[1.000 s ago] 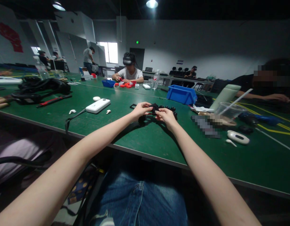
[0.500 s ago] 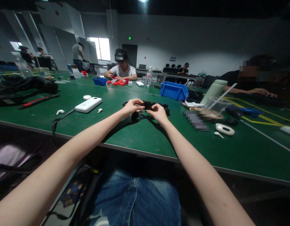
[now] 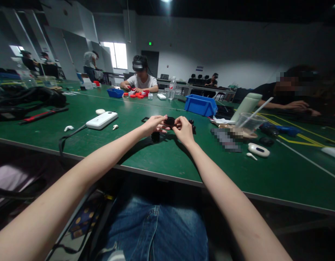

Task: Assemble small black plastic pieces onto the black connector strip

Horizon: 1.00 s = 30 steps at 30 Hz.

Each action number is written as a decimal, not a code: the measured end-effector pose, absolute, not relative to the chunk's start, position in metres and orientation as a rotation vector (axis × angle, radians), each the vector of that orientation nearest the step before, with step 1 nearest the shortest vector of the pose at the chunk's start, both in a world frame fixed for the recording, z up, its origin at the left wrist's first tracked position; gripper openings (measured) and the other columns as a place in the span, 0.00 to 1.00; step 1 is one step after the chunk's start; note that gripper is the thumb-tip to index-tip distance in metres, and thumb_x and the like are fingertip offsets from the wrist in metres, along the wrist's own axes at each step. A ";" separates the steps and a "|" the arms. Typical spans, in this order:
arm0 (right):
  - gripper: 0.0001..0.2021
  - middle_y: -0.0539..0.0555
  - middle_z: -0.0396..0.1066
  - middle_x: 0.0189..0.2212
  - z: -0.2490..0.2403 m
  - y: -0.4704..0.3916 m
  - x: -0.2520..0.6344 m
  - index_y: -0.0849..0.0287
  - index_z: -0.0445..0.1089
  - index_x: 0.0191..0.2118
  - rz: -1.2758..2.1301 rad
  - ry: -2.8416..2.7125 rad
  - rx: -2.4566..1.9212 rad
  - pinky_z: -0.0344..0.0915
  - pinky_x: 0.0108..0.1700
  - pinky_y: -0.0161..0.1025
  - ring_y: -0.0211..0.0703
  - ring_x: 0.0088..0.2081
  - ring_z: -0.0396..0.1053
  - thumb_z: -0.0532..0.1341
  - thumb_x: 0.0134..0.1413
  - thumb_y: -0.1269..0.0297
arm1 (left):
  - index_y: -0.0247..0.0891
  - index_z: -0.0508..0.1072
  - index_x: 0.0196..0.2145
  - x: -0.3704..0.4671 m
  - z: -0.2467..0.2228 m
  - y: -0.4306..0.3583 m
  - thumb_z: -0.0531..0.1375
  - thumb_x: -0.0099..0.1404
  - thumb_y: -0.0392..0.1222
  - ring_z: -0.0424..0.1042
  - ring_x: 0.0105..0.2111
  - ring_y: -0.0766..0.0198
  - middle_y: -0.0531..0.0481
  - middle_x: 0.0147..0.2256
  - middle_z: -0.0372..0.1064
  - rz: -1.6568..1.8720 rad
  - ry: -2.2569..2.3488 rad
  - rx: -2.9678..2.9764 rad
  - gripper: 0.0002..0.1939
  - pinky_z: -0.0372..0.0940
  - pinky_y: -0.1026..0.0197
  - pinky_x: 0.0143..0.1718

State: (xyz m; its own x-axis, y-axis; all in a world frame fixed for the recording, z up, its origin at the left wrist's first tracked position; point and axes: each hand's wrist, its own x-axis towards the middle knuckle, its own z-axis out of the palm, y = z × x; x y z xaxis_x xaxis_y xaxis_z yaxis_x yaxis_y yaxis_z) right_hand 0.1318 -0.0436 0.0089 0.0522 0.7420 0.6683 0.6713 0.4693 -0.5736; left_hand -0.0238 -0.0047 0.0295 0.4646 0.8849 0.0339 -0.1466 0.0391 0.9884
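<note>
Just above the green table (image 3: pixel 129 152), a small black part (image 3: pixel 170 121) is between my two hands; its exact kind is too dark to make out. My left hand (image 3: pixel 155 125) is closed around its left side, thumb below and fingers above. Against its right side, my right hand (image 3: pixel 184 129) pinches with thumb and fingertips. Under my left hand stands another black toothed-looking piece (image 3: pixel 155 137). A flat black frame-like piece (image 3: pixel 145 119) lies behind the left fingers, and more black pieces (image 3: pixel 193 126) are partly hidden behind my right hand.
On the left lie a white power bank (image 3: pixel 102 120) with a strap and loose earbuds (image 3: pixel 68 128). To the right are a blue bin (image 3: pixel 201 105), a green bottle (image 3: pixel 246 106), a plastic cup (image 3: pixel 250 123) and an earbud case (image 3: pixel 259 149). Across the table a person (image 3: pixel 141 78) handles red blocks.
My right hand has shifted slightly left, nearer the left hand, and its fingers have curled in further. My left fingers have straightened a little over the black part.
</note>
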 end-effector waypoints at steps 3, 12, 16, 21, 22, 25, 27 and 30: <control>0.05 0.51 0.64 0.31 0.006 -0.042 0.132 0.57 0.60 0.27 0.066 -1.736 -1.235 0.62 0.31 0.34 0.37 0.29 0.63 0.56 0.42 0.74 | 0.31 0.69 0.32 -0.023 0.028 -0.003 0.61 0.59 0.37 0.74 0.25 0.64 0.45 0.27 0.72 0.957 0.773 1.243 0.06 0.70 0.62 0.31; 0.04 0.52 0.66 0.33 0.005 -0.041 0.133 0.58 0.63 0.29 0.137 -1.769 -1.174 0.64 0.32 0.35 0.38 0.32 0.67 0.55 0.43 0.73 | 0.30 0.70 0.35 -0.023 0.028 -0.003 0.59 0.59 0.32 0.73 0.23 0.67 0.48 0.27 0.72 1.069 0.823 1.251 0.04 0.71 0.62 0.30; 0.07 0.53 0.68 0.36 0.005 -0.040 0.133 0.59 0.65 0.28 0.129 -1.754 -1.177 0.64 0.31 0.34 0.38 0.32 0.68 0.54 0.42 0.75 | 0.30 0.70 0.36 -0.022 0.028 -0.003 0.58 0.60 0.33 0.73 0.23 0.68 0.48 0.29 0.72 1.086 0.842 1.290 0.05 0.72 0.61 0.31; 0.08 0.54 0.71 0.36 0.007 -0.039 0.130 0.59 0.67 0.27 0.188 -1.682 -1.214 0.65 0.35 0.37 0.40 0.35 0.69 0.52 0.43 0.75 | 0.31 0.70 0.37 -0.023 0.025 0.002 0.57 0.62 0.34 0.72 0.23 0.69 0.47 0.32 0.72 1.084 0.865 1.357 0.06 0.72 0.61 0.31; 0.08 0.53 0.72 0.35 0.007 -0.038 0.130 0.59 0.68 0.27 0.217 -1.655 -1.226 0.65 0.37 0.38 0.40 0.35 0.69 0.53 0.44 0.74 | 0.31 0.70 0.38 -0.024 0.024 0.003 0.57 0.62 0.34 0.72 0.23 0.69 0.48 0.32 0.72 1.080 0.867 1.371 0.06 0.72 0.61 0.31; 0.06 0.52 0.73 0.33 0.007 -0.036 0.130 0.59 0.69 0.28 0.309 -1.566 -1.244 0.66 0.41 0.40 0.38 0.33 0.69 0.55 0.45 0.72 | 0.31 0.71 0.40 -0.026 0.021 0.008 0.57 0.62 0.34 0.72 0.23 0.70 0.48 0.33 0.72 1.070 0.861 1.420 0.08 0.72 0.61 0.31; 0.05 0.51 0.73 0.32 0.006 -0.033 0.131 0.59 0.69 0.30 0.360 -1.504 -1.231 0.66 0.41 0.40 0.38 0.32 0.69 0.57 0.45 0.70 | 0.32 0.71 0.42 -0.027 0.019 0.010 0.56 0.62 0.34 0.72 0.23 0.70 0.47 0.34 0.72 1.069 0.842 1.462 0.10 0.71 0.60 0.30; 0.09 0.51 0.72 0.33 0.003 -0.029 0.134 0.59 0.68 0.34 0.441 -1.388 -1.207 0.68 0.39 0.39 0.36 0.31 0.69 0.62 0.43 0.68 | 0.33 0.69 0.46 -0.028 0.018 0.012 0.57 0.62 0.35 0.72 0.24 0.69 0.48 0.33 0.72 1.070 0.804 1.533 0.14 0.71 0.62 0.28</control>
